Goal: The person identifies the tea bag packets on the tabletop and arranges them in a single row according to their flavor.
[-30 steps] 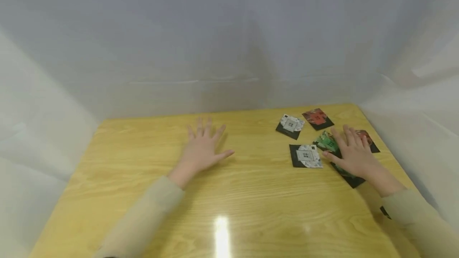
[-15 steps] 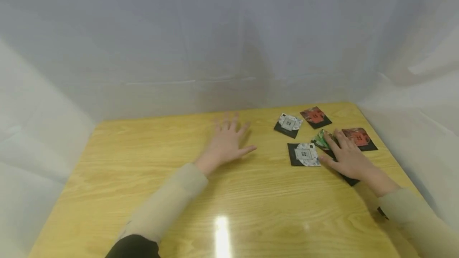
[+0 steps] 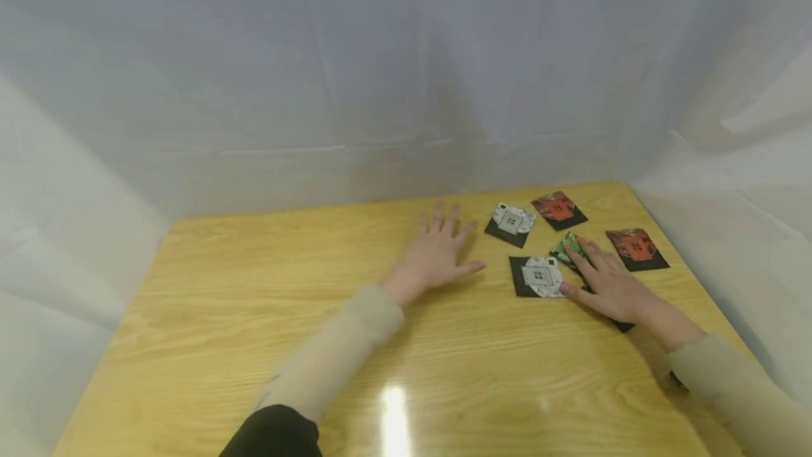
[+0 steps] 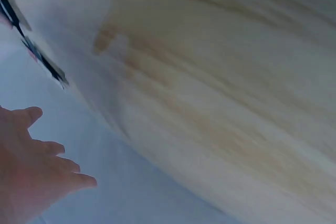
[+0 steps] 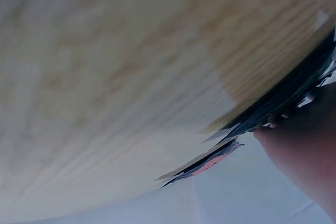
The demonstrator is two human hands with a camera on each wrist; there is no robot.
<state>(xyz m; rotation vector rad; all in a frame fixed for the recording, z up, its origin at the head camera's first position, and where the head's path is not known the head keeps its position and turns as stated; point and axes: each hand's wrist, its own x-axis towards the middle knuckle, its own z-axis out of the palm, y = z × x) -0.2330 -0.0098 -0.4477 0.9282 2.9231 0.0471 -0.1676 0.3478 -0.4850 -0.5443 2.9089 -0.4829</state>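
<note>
My right hand [image 3: 610, 289] lies with extended fingers over a green-and-black flat square packet [image 3: 564, 248], covering most of the green there; a black corner pokes out below the palm. Its thumb tip is at the edge of a white-and-black packet [image 3: 538, 276]. In the right wrist view, the hand [image 5: 307, 142] is right at the dark packet edges [image 5: 283, 95]. My left hand [image 3: 438, 256], fingers spread and holding nothing, is over the table left of the packets. The left wrist view shows its fingertips [image 4: 84, 180] apart from the packets [image 4: 44, 64].
Another white-and-black packet [image 3: 510, 223] and a red one [image 3: 560, 210] lie near the back edge. A second red packet [image 3: 637, 249] is close to the right edge of the wooden table [image 3: 254, 288]. White sheeting [image 3: 380, 76] hangs behind and at both sides.
My left hand has moved right across the table towards the packets, fingers still spread. The right hand has shifted slightly left, uncovering the red packet at the right edge.
</note>
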